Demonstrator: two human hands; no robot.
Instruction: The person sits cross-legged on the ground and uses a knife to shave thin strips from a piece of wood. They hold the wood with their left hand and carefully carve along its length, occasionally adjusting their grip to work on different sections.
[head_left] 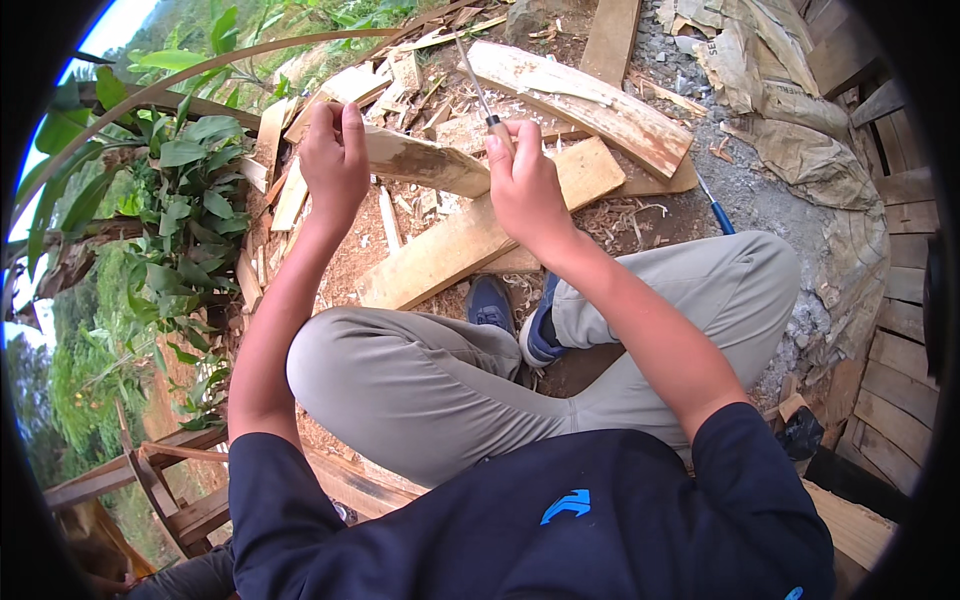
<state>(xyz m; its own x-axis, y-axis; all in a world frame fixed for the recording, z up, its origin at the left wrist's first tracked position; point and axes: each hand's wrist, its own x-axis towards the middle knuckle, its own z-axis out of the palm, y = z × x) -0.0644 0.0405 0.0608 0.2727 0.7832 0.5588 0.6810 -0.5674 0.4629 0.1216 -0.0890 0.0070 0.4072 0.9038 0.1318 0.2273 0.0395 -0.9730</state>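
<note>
my bent knees (420,380) lowest, left hand (335,160) closed around a wood piece (425,162), right hand (525,185) fisted on a wooden-handled blade (480,95), planks (470,240) beneath

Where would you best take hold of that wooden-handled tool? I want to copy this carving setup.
Hold the tool by its wooden handle, coming from the near side as the right hand does: its thin metal shaft points away. The left hand steadies the wood piece.

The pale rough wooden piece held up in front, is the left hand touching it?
Touching: the head view shows the left hand closed around the end of the pale rough wooden piece.
</note>
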